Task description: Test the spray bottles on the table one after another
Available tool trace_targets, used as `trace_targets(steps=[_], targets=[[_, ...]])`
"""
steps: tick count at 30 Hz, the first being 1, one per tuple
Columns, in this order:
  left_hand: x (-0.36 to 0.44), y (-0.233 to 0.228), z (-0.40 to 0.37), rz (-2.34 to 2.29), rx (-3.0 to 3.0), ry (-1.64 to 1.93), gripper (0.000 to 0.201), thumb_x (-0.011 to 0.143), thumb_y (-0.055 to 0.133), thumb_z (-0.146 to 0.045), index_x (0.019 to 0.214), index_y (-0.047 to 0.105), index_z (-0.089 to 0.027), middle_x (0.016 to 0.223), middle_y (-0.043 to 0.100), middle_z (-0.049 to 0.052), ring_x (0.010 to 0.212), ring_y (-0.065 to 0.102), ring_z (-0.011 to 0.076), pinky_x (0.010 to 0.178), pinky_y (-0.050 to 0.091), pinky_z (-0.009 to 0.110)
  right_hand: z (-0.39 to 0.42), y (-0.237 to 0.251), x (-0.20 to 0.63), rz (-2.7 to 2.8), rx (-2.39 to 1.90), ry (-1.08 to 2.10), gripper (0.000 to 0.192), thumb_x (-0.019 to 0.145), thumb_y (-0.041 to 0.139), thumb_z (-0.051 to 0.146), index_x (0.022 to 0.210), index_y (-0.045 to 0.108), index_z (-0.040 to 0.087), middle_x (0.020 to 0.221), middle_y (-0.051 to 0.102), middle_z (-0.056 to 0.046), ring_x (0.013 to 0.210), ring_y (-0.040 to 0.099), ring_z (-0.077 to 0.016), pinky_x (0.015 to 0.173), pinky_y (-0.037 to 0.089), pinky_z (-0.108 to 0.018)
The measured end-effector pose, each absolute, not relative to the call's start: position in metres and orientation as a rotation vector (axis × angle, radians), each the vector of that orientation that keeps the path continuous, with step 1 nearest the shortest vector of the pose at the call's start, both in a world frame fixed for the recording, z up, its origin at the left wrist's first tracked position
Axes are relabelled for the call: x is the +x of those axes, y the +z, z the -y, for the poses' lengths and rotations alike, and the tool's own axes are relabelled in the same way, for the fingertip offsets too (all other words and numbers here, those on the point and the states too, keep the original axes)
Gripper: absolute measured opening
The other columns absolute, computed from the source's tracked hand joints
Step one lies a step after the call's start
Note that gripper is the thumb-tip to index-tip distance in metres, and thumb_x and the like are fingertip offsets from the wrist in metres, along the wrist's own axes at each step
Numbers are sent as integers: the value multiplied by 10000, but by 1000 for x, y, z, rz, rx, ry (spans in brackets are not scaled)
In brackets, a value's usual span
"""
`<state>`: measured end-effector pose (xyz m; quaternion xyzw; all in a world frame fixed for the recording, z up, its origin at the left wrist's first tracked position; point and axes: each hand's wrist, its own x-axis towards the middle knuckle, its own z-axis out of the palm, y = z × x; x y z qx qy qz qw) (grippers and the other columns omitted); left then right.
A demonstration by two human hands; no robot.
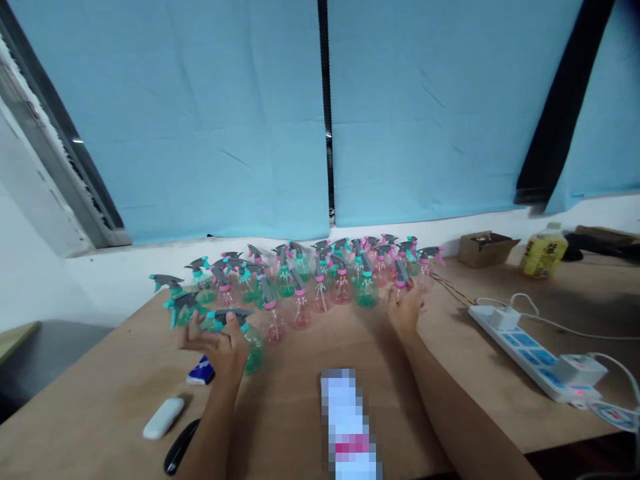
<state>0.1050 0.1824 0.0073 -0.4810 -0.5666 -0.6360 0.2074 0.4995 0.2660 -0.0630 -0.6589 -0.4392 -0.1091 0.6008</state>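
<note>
At the left front of a bunch of spray bottles, my left hand is closed around the head of a green spray bottle, thumb on its grey top. Another green spray bottle with a teal trigger stands just beyond my fingers. My right hand grips a pink spray bottle at the right end of the front row; its lower body is hidden by my fingers. Between the hands stand several clear pink and green bottles, including a pink bottle and a green bottle.
A pixelated flat rectangular object lies in front of me. On the left are a white case, a black object and a blue packet. A power strip with cables, cardboard box and yellow-labelled bottle occupy the right.
</note>
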Motion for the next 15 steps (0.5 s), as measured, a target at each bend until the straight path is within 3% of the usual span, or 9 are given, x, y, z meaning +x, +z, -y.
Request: trace_targets(steps=[4, 9, 15], targets=[[112, 10, -185, 1553, -1281, -1798, 643, 882, 546, -370, 1361, 268, -43, 1380, 244, 281, 1201, 439, 338, 968, 417, 581, -270, -66, 501, 1021, -1480, -222, 611, 831, 460, 412, 1346, 344, 106, 1262, 496, -212, 1188, 434, -364, 994, 284, -549], [115, 11, -184, 1511, -1281, -1820, 590, 878, 550, -357, 1334, 336, -51, 1342, 316, 245, 1261, 354, 343, 1007, 396, 567, -266, -64, 498, 953, -1451, -304, 654, 813, 508, 392, 1365, 310, 102, 1295, 440, -218, 1218, 389, -375, 1008, 261, -592], [119, 4, -186, 1449, -1291, -1784, 567, 850, 571, -321, 1307, 377, -47, 1264, 377, 209, 1163, 420, 302, 990, 409, 511, -255, -52, 491, 1007, -1176, -494, 568, 814, 535, 284, 1303, 303, 108, 1276, 359, -205, 1228, 374, -320, 1024, 304, -567]])
